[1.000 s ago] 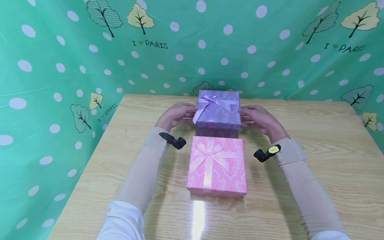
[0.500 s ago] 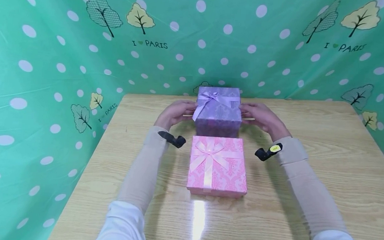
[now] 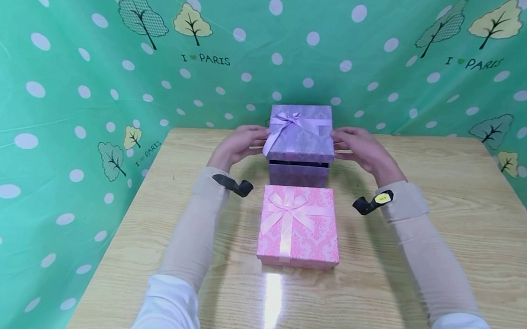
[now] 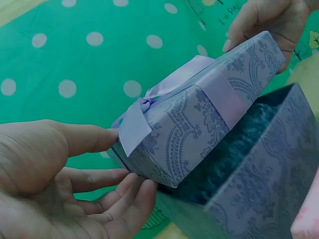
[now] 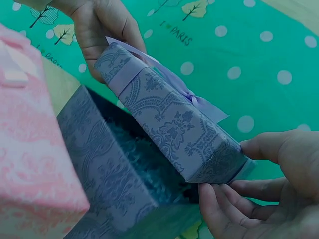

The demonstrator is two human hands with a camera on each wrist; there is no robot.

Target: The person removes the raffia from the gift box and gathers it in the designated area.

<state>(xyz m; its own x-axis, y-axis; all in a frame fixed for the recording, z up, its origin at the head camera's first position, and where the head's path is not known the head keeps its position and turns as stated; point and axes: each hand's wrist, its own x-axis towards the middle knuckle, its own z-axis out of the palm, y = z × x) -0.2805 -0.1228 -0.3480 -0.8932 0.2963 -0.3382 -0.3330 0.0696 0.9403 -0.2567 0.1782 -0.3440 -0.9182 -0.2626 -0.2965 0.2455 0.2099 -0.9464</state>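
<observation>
The purple lid (image 5: 164, 117) partly hides the filling (image 5: 147, 159), perhaps shredded paper.

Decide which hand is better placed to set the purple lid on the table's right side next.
Probably the right hand: it pinches the lid on that side, while the left hand pinches the opposite side and would need to reach across.

Pale wood-grain table (image 3: 474, 197), pink ribboned box (image 3: 304, 237), open purple box (image 3: 298, 175) just behind it

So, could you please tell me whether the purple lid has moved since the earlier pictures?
Yes, the purple lid has moved up in the head view, away from the stationary pink box.
</observation>
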